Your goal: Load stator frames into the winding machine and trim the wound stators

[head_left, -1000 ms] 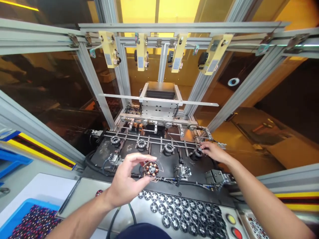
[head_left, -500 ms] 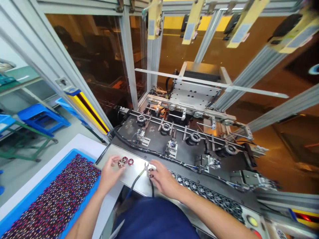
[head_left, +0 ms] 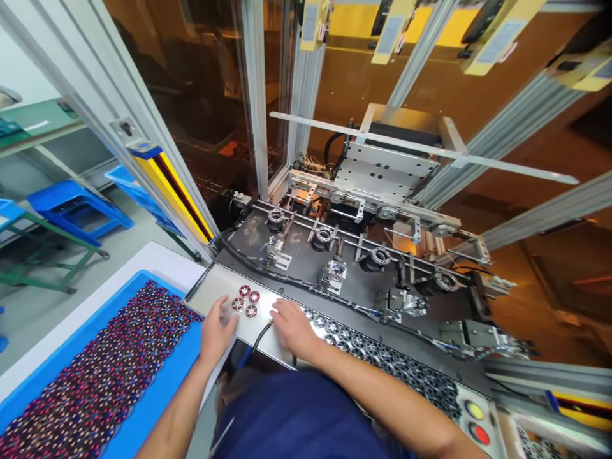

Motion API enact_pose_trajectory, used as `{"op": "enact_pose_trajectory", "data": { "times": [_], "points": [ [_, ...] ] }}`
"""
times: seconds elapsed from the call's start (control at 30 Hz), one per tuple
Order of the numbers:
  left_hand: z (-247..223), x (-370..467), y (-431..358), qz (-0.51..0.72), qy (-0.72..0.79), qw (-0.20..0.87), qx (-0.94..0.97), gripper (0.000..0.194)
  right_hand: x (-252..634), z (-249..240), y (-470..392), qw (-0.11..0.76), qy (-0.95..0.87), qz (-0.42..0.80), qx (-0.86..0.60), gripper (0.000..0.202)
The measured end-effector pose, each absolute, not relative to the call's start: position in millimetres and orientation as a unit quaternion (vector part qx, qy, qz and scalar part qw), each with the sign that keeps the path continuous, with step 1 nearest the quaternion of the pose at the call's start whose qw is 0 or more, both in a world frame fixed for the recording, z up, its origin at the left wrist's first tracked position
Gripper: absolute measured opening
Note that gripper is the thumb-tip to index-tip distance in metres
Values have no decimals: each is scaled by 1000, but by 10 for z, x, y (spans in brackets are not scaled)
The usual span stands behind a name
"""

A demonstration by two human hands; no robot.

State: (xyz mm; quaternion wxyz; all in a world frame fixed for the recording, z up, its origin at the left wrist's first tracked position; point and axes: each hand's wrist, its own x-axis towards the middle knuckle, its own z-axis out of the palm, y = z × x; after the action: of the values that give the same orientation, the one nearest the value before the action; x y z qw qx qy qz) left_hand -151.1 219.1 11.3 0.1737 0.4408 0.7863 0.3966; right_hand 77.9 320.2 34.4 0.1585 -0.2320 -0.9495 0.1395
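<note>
Several small round motor stators (head_left: pixel 251 311), with red and copper-coloured windings, lie grouped on the bare metal ledge (head_left: pixel 205 292). Just left of them hovers my left hand (head_left: pixel 217 335), open, thumb and fingers apart and nothing between them. My right hand (head_left: pixel 295 328) is to their right, fingers curled down over the head of a pair of pliers. One dark, curved handle of the pliers (head_left: pixel 261 334) sticks out beside my fingertips; the jaws are hidden under the hand.
A blue tray (head_left: pixel 143 275) packed with stators is at left. Rows of black-and-silver ring parts (head_left: pixel 382 354) run right along the ledge. Behind stands a machine with ring fixtures (head_left: pixel 324 236) and a cable (head_left: pixel 296 280). Yellow and red buttons (head_left: pixel 479 433) sit at right.
The small part in my right hand has been let go; the stators now sit spread apart on the ledge. My right hand has shifted left over the pliers. The view has tilted slightly.
</note>
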Motion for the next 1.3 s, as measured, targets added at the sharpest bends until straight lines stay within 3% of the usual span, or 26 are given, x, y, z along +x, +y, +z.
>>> {"op": "enact_pose_trajectory", "data": {
  "times": [0.23,0.4,0.53,0.63,0.77,0.87,1.0,1.1,1.2,1.3],
  "points": [
    [472,-1240,1957,427,773,190,430,52,1621,371,3288,111,-933,125,-317,17],
    [825,-1005,2096,440,745,238,440,49,1490,438,3255,67,-947,140,-282,33],
    [1019,-883,2166,450,717,319,427,44,1420,557,3334,61,-958,152,-236,9],
    [1108,-776,2231,465,677,408,397,42,1350,746,3389,97,-960,161,-206,4],
    [1309,-594,2342,489,578,560,337,52,1185,1238,3364,185,-951,177,-174,24],
    [1524,-480,2381,518,491,633,299,60,1079,1647,3315,266,-933,202,-136,26],
    [1724,-410,2365,576,423,658,235,57,1069,1956,3281,381,-883,248,-114,35],
    [1755,-388,2342,611,378,678,155,47,1117,2007,3262,400,-871,250,-138,40],
    [1748,-356,2331,622,377,669,155,37,1139,1995,3241,407,-870,236,-147,29],
    [1761,-307,2328,622,403,645,187,44,1126,1954,3219,414,-868,230,-150,29]
  ]
}}
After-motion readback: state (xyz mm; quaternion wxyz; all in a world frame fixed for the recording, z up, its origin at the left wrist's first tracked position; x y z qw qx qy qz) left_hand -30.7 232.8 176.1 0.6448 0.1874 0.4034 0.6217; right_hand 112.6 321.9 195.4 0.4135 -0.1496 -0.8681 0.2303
